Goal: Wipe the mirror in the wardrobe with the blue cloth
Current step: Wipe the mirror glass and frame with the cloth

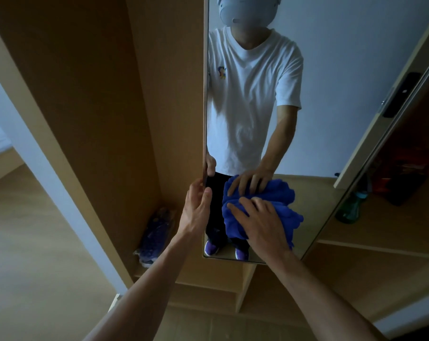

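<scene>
The mirror is being wiped at its 6 o'clock end.
The left grip is being clenched on the mirror edge; the right grip, fingers released, is being pressed flat on the blue cloth at 3 o'clock of it, judged soft, light, best bunched mid-cloth.

Left arm: bare; we reach it forward from lower left, wrist about straight.
Left hand: we pinch the left edge of the mirror, thumb on the front face, fingers curled behind.
Right arm: bare; we extend it from lower right, angled inward.
Right hand: back facing us, fingers spread and nearly straight, pressed flat on the blue cloth.
Spacing: our hands are near each other, not touching.
</scene>
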`<move>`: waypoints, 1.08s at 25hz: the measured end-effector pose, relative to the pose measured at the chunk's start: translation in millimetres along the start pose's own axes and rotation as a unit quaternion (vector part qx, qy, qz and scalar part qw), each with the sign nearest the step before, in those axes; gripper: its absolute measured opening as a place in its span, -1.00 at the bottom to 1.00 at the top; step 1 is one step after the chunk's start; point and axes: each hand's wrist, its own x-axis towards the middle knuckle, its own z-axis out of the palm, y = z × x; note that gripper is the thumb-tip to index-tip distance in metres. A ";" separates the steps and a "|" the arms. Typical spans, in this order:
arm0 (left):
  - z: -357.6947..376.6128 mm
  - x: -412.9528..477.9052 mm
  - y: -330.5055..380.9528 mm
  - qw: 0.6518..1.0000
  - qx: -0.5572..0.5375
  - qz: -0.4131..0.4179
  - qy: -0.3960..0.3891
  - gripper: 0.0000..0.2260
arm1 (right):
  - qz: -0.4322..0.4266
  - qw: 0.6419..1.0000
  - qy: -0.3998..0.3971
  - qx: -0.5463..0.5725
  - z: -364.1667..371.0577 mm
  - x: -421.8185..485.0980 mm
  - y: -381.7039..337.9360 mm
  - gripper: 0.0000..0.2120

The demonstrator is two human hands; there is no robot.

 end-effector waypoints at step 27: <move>23.8 -11.2 -22.8 0.999 0.042 0.001 -0.011 -0.22 | 0.024 0.994 0.106 0.008 -4.3 -15.6 60.9 -0.46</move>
